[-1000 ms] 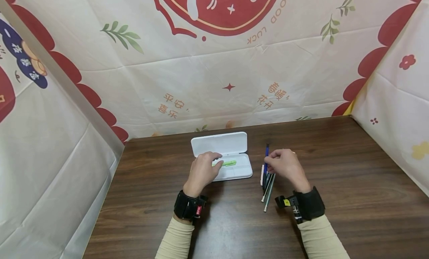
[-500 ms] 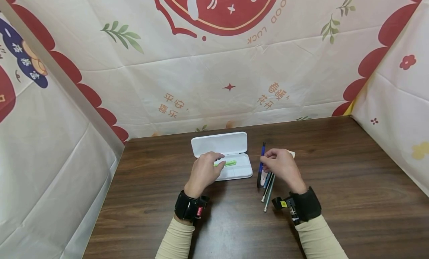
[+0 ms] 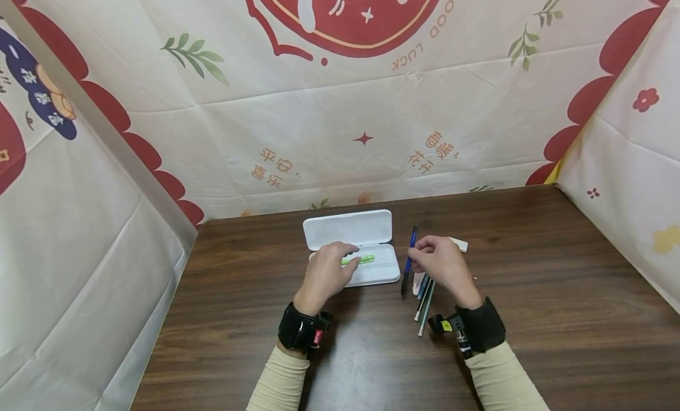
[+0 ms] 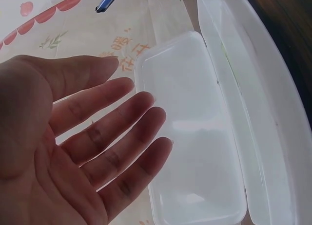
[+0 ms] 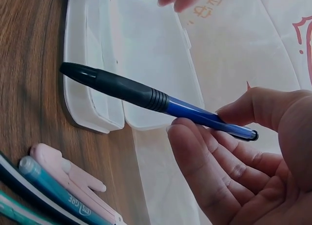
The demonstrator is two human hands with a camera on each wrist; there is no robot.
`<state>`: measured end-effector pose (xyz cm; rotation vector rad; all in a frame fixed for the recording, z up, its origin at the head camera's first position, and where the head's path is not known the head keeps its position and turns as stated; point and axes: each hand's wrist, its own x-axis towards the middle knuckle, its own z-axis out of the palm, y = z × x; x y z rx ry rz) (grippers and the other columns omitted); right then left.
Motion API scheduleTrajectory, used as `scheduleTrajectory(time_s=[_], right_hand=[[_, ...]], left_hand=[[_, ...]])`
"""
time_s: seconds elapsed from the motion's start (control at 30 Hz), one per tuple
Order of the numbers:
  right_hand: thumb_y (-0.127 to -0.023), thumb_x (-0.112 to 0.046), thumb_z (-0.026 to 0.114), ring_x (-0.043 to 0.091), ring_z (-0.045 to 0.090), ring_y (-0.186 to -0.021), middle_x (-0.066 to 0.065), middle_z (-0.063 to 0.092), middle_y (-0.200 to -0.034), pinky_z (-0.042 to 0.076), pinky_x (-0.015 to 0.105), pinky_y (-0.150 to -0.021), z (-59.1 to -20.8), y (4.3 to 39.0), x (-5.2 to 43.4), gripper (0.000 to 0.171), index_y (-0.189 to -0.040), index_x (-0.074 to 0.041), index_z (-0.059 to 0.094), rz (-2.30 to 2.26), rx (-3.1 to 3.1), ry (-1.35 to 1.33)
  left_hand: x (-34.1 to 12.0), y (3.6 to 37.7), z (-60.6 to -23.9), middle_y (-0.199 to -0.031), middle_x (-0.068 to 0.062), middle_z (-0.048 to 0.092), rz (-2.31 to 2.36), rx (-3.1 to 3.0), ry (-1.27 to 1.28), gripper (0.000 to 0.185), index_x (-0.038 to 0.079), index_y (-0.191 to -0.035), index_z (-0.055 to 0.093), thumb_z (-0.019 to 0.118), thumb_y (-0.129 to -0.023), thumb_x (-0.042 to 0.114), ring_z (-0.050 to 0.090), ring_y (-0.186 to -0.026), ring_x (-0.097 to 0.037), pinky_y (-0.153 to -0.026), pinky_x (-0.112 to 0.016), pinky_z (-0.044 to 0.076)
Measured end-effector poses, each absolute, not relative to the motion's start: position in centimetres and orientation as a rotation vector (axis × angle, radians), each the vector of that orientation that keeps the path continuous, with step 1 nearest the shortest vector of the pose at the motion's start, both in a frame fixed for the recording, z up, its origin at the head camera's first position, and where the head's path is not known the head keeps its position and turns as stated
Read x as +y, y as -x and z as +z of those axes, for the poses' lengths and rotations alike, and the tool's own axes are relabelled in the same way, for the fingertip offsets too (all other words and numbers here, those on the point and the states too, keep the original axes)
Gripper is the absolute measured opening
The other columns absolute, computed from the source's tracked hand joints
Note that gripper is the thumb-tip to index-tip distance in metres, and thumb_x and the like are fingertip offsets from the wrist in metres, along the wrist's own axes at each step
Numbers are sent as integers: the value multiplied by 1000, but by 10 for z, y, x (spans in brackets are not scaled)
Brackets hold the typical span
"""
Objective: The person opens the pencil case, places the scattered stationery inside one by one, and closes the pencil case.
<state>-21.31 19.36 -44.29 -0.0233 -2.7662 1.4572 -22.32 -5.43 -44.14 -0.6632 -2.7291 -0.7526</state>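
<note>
My right hand (image 3: 443,268) pinches a blue pen (image 5: 190,113) with a black grip between thumb and fingers. The pen is off the table, right of an open white pencil case (image 3: 386,272). Over the left part of the case is my left hand (image 3: 325,276), its fingers apart and holding nothing. A green pen (image 3: 366,259) lies inside the case, partly hidden by that hand. Under the right hand lie several writing tools: a teal pen (image 5: 61,192) and a pink, two-legged item (image 5: 80,178) are closest in the right wrist view.
A white block (image 3: 460,244), perhaps an eraser, lies just behind the right hand. The case's raised lid (image 3: 347,229) leans back toward the printed cloth (image 3: 319,121) behind the brown wooden table (image 3: 558,293). Cloth also hangs on both sides.
My right hand has moved left with the blue pen, away from the bunch and toward the case. The white block has come into sight behind it. My left hand has barely shifted.
</note>
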Motion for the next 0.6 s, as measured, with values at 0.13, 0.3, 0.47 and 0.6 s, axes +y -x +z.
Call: scheduleTrajectory(time_s=[0.13,0.3,0.47,0.6], right_hand=[[-93,-15,63,20,72,-70,10,74,-81,58,34,-66,-444,213,190,16,-96,0,68,1457,-2752,4],[-94,-14,63,21,73,-74,11,75,-84,58,34,-68,-445,212,186,15,-96,-1,68,1481,-2721,-27],[-93,-11,64,29,74,-78,15,74,-86,58,31,-67,-446,212,182,13,-96,2,66,1508,-2686,-98],[-93,-9,65,33,74,-79,19,74,-88,57,26,-66,-448,213,179,12,-95,3,65,1540,-2654,-144]], left_hand=[[-51,222,-441,-107,-5,75,-760,-2730,692,20,11,-109,76,71,-92,20,69,-102,-19,-86,-37,55],[-47,220,-441,-104,-5,75,-770,-2703,742,20,10,-108,76,71,-92,20,70,-100,-19,-85,-36,55],[-44,219,-441,-106,-5,74,-774,-2719,777,21,9,-109,76,69,-93,21,69,-102,-19,-87,-36,54],[-41,218,-441,-108,-5,74,-785,-2725,818,21,9,-109,75,69,-94,22,69,-104,-19,-90,-36,54]])
